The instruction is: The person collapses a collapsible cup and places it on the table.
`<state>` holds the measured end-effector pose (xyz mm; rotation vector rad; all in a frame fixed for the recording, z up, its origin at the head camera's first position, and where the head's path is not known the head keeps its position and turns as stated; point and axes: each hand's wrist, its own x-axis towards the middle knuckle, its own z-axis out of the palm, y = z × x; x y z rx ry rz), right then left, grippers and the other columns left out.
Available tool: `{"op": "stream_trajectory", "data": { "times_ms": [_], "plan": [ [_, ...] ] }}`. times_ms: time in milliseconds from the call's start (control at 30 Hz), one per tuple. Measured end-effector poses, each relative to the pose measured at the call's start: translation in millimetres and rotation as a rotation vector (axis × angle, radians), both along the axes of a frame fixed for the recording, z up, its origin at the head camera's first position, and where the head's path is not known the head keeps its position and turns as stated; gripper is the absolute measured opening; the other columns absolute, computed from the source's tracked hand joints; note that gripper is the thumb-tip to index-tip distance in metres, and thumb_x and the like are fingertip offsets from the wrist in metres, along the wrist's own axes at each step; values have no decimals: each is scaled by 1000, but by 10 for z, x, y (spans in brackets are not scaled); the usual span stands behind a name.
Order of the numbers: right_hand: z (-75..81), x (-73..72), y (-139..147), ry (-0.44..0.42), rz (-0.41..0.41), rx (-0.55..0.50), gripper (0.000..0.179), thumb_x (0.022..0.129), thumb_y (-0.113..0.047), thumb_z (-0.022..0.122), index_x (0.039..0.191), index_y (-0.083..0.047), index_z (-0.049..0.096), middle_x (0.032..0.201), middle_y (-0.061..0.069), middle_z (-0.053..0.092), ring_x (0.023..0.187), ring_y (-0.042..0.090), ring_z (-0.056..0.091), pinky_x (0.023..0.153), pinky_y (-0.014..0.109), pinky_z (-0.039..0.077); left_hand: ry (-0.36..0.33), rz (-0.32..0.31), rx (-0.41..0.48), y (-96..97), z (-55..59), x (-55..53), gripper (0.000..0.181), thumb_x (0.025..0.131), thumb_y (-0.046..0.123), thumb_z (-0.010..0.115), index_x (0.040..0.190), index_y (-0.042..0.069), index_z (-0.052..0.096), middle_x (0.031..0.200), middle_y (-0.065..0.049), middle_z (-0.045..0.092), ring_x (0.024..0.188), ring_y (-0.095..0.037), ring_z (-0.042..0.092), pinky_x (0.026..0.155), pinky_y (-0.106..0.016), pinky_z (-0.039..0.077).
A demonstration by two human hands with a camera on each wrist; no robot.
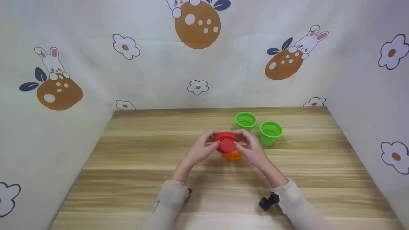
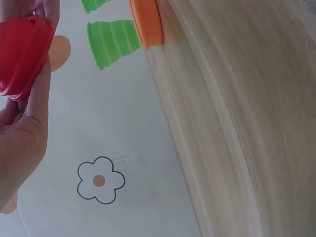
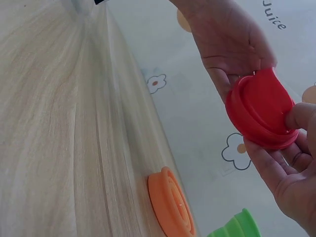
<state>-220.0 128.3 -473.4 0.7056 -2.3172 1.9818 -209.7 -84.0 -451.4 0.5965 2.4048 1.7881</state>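
Both hands hold a red collapsible cup (image 1: 226,142) up off the table, its round base facing the head camera. My left hand (image 1: 202,149) grips its left side, thumb on the front and fingers behind. The right hand (image 1: 253,150) grips the opposite side in the same way. The cup's folded rings show in the left wrist view, and the right wrist view shows its wall partly collapsed. Below and partly behind it, a flattened orange collapsible cup (image 3: 170,202) lies on the table, near neither hand's grasp.
Two extended green cups stand upright behind the hands: one green cup (image 1: 245,119) farther back, the other green cup (image 1: 270,132) to the right. The wooden table (image 1: 143,153) meets a patterned cloth (image 1: 153,70) at its back and sides.
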Motion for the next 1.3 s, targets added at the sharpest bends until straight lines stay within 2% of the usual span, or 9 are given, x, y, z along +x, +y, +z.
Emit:
{"op": "stream_trajectory", "data": {
  "times_ms": [133,233,467,667,967,1067,1200,1300],
  "plan": [
    [2,6,-6,5,-16,-8,30,91,5,61,121,9,58,117,28,66,100,1,64,84,23,59,-17,-24,25,-13,4,16,36,88,-1,54,123,-4,58,118,-22,62,112,-29,63,94,-40,58],
    [1,5,-7,-3,-5,-19,31,91,6,60,122,9,57,117,28,65,100,1,64,84,22,59,-9,-19,27,-10,-4,11,35,87,-1,54,122,-4,58,117,-21,62,110,-26,61,92,-38,59],
    [-17,5,20,2,97,-64,39,90,9,57,128,13,50,123,31,59,107,2,63,90,20,56,60,7,-15,4,-15,1,30,89,-3,53,118,-5,59,114,-22,63,106,-26,59,88,-36,61],
    [-17,12,25,-27,149,-66,44,92,5,61,132,13,44,126,30,56,106,3,64,90,21,56,66,37,-24,12,-28,-3,29,91,-3,54,119,-4,59,115,-21,63,103,-26,62,86,-33,61],
    [-23,-6,-27,-39,74,-49,42,89,7,62,128,12,46,121,30,59,100,4,65,85,20,57,50,46,3,49,-55,2,29,93,-3,52,122,-7,57,119,-24,60,108,-34,66,90,-36,60],
    [-20,-10,-37,-24,43,-23,41,89,6,62,127,10,48,119,30,61,99,5,65,85,21,57,26,15,22,40,-50,15,34,92,-3,52,126,-6,53,122,-24,59,112,-34,64,92,-37,59],
    [-10,-15,-38,-4,20,-8,40,89,7,62,127,8,50,117,27,63,99,8,66,85,23,58,-19,-46,32,23,-34,37,45,88,-1,59,131,-2,47,129,-21,57,117,-31,61,98,-38,56],
    [-4,-16,-38,-5,10,-3,40,89,7,62,127,8,51,117,25,64,98,8,66,84,25,59,-28,-61,26,26,-30,43,50,87,1,65,132,0,45,130,-20,57,116,-29,61,100,-38,55]
  ]
}}
